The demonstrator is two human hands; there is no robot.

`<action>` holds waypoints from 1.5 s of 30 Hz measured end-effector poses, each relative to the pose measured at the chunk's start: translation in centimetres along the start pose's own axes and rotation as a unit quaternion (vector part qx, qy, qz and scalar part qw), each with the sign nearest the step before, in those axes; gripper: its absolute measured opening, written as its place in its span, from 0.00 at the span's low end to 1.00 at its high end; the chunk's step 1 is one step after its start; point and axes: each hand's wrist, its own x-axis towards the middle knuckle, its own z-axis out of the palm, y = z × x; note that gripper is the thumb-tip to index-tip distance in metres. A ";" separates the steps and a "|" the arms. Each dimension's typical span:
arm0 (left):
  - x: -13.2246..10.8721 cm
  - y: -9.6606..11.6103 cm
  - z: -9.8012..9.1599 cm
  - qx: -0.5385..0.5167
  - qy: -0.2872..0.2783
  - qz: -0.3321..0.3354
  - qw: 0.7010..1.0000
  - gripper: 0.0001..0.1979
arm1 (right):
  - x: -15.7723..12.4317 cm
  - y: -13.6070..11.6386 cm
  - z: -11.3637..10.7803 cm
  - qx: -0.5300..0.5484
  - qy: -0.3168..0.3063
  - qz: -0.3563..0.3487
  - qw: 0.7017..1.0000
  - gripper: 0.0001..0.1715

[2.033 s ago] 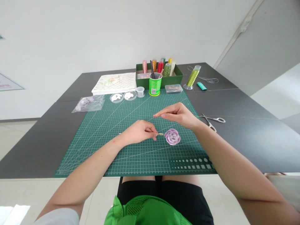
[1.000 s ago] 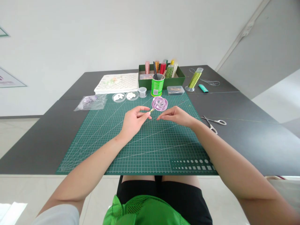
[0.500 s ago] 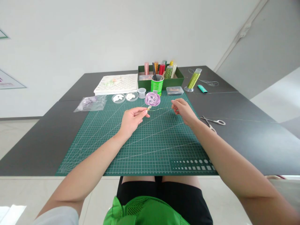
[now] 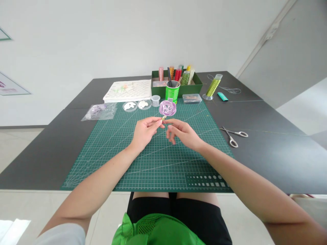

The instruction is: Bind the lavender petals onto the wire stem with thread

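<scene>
A purple layered flower [image 4: 167, 108] stands above the cutting mat, facing me. My left hand [image 4: 146, 131] pinches its short gold-coloured stem [image 4: 164, 118] between thumb and fingers. My right hand [image 4: 184, 133] is close against the stem from the right, index finger reaching to it, thumb below and the other fingers curled. A fine thread runs between the stem and the right fingers; its end is hidden by them.
A green cutting mat [image 4: 143, 166] covers the table's middle. Scissors [image 4: 233, 136] lie to the right. Behind are a green can [image 4: 172, 92], a green box [image 4: 198, 85] of thread spools, a yellow-green spool [image 4: 214, 85], small dishes [image 4: 130, 106] and a plastic bag [image 4: 100, 111].
My right hand has moved left and slightly down, from well apart on the right to the flower's stem. My left hand keeps holding the stem in nearly the same place.
</scene>
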 end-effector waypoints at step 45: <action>-2.1 1.0 1.1 0.144 -0.330 -0.072 0.930 0.08 | 0.7 -1.0 -4.5 -0.154 0.037 -0.047 0.986 0.16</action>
